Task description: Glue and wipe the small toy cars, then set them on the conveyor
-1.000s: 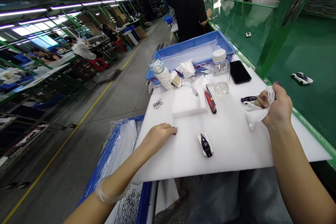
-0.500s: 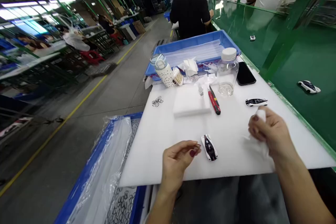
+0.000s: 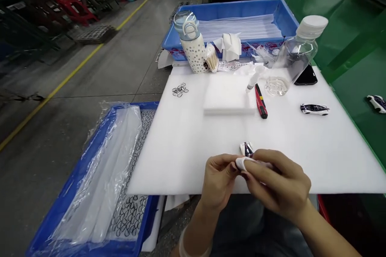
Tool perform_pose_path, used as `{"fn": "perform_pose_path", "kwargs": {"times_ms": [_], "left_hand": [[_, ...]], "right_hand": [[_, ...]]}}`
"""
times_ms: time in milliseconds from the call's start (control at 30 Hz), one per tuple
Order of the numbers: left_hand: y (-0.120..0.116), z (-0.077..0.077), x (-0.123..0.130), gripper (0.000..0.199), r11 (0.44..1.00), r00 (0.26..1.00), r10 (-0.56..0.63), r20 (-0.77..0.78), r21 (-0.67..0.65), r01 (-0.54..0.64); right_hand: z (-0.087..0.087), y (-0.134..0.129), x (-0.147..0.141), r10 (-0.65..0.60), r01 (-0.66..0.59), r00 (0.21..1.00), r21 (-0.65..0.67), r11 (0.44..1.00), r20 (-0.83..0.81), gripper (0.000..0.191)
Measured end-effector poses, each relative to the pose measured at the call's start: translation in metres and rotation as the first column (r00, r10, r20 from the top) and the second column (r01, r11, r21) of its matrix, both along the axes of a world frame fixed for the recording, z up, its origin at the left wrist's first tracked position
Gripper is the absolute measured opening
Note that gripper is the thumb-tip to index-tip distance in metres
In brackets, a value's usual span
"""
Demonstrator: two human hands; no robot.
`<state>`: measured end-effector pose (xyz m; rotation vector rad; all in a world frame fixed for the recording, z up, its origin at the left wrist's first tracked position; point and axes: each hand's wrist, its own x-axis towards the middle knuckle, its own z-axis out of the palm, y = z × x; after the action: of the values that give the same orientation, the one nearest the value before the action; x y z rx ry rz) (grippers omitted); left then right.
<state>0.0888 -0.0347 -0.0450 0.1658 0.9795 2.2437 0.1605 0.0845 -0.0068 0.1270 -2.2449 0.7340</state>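
Note:
My left hand is closed in a pinch at the front of the white foam board. What it grips is too small and too covered to make out. Against its fingertips, my right hand presses a white cloth, wrapped over a finger. Just behind the fingers lies a white and black toy car, partly hidden by them. A second toy car rests at the right of the board. Several thin black loop-shaped pieces lie in a small pile at the back left.
Behind are a foam block, a red utility knife, a dotted bottle, cotton swabs, a clear jar, a phone and a blue tray. Lower left, another blue tray holds black loops. A green bench borders the right.
My right hand has come left with the cloth and now meets my left hand in front of the toy car. The view has tilted down and closer to the board.

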Motion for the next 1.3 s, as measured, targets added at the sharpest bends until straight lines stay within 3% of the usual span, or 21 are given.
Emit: {"fn": "perform_pose_path", "kwargs": {"times_ms": [100, 200, 300, 433, 567, 667, 767, 867, 933, 1000, 1033, 1100, 1167, 1233, 1300], "left_hand": [[0.001, 0.000, 0.001, 0.023, 1.000, 1.000, 0.005, 0.001, -0.008, -0.005], [0.001, 0.000, 0.001, 0.023, 1.000, 1.000, -0.001, -0.006, 0.000, 0.001], [0.000, 0.000, 0.002, 0.022, 1.000, 1.000, -0.002, -0.023, 0.005, 0.002], [-0.001, -0.001, 0.001, 0.017, 1.000, 0.999, 0.003, -0.049, 0.000, -0.003], [-0.001, -0.001, 0.001, 0.018, 1.000, 0.998, -0.007, -0.065, -0.010, 0.007], [0.001, 0.000, 0.001, 0.018, 1.000, 0.997, -0.018, -0.076, -0.018, 0.017], [-0.002, 0.000, -0.001, 0.019, 0.999, 0.997, -0.040, -0.073, -0.030, 0.038], [-0.011, -0.001, -0.004, 0.021, 0.994, 0.990, -0.061, -0.125, -0.099, 0.049], [-0.018, -0.001, -0.006, 0.018, 0.973, 0.964, -0.041, -0.264, -0.228, -0.021], [-0.023, -0.001, -0.005, 0.010, 0.903, 0.862, -0.035, -0.506, -0.386, -0.190], [-0.024, -0.001, -0.004, 0.010, 0.850, 0.764, -0.061, -0.643, -0.434, -0.298], [-0.022, -0.001, 0.000, 0.015, 0.762, 0.492, -0.155, -0.857, -0.420, -0.492], [-0.017, 0.000, 0.004, 0.018, 0.738, 0.235, -0.238, -0.942, -0.333, -0.588], [-0.011, -0.001, 0.007, 0.020, 0.740, 0.099, -0.291, -0.952, -0.289, -0.608], [-0.007, -0.003, 0.009, 0.021, 0.739, 0.047, -0.331, -0.942, -0.290, -0.608]], "right_hand": [[0.006, 0.003, 0.008, 0.001, -0.008, 0.999, 0.182, 0.983, 0.040, 0.016], [0.015, 0.013, 0.016, -0.054, 0.035, 0.997, 0.265, 0.964, 0.064, 0.019], [0.018, 0.016, 0.013, -0.108, 0.100, 0.994, 0.252, 0.963, 0.020, 0.023], [0.010, 0.005, 0.005, -0.013, 0.003, 0.999, 0.225, 0.974, 0.041, 0.013], [0.011, 0.009, 0.014, 0.030, -0.066, 0.991, 0.285, 0.956, 0.127, 0.009], [0.017, 0.026, 0.027, -0.091, 0.057, 0.991, 0.315, 0.947, 0.094, 0.014], [0.017, 0.039, 0.032, -0.251, 0.238, 0.967, 0.184, 0.954, 0.048, 0.023], [0.005, 0.040, 0.029, -0.217, 0.221, 0.954, 0.003, 0.975, 0.205, 0.011], [-0.006, 0.037, 0.026, -0.155, 0.193, 0.922, -0.075, 0.978, 0.355, 0.012], [-0.015, 0.034, 0.025, -0.097, 0.180, 0.873, -0.130, 0.975, 0.479, 0.017], [-0.018, 0.032, 0.025, -0.072, 0.175, 0.854, -0.155, 0.972, 0.515, 0.018], [-0.022, 0.029, 0.026, -0.037, 0.171, 0.840, -0.199, 0.965, 0.541, 0.020], [-0.023, 0.027, 0.026, -0.034, 0.178, 0.853, -0.228, 0.957, 0.521, 0.021], [-0.024, 0.026, 0.026, -0.039, 0.186, 0.865, -0.247, 0.951, 0.501, 0.020], [-0.024, 0.026, 0.025, -0.045, 0.191, 0.869, -0.248, 0.950, 0.493, 0.019]]}}
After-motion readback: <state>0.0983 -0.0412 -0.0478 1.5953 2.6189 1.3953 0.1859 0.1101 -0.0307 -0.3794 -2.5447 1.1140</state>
